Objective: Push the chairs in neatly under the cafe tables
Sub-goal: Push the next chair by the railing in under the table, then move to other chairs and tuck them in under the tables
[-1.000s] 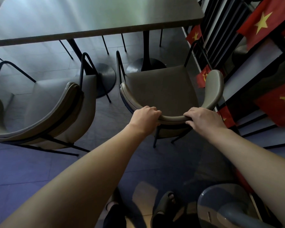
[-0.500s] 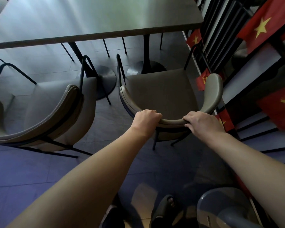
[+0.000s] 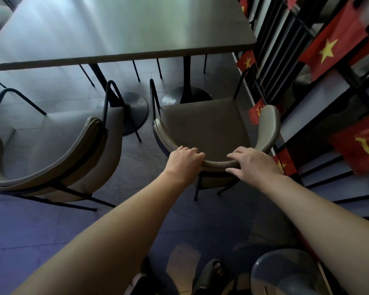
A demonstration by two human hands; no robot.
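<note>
The chair (image 3: 202, 128) I hold has slid a bit closer to the table (image 3: 124, 28) than a moment ago, though its seat is not under it yet. My left hand (image 3: 184, 159) curls over the curved back. My right hand (image 3: 252, 162) has loosened, fingers spread on top. I count one table, two chairs, with the second chair (image 3: 58, 154) on the left, and several red flags (image 3: 332, 50) on the right. The floor (image 3: 30, 226) is dark tile.
</note>
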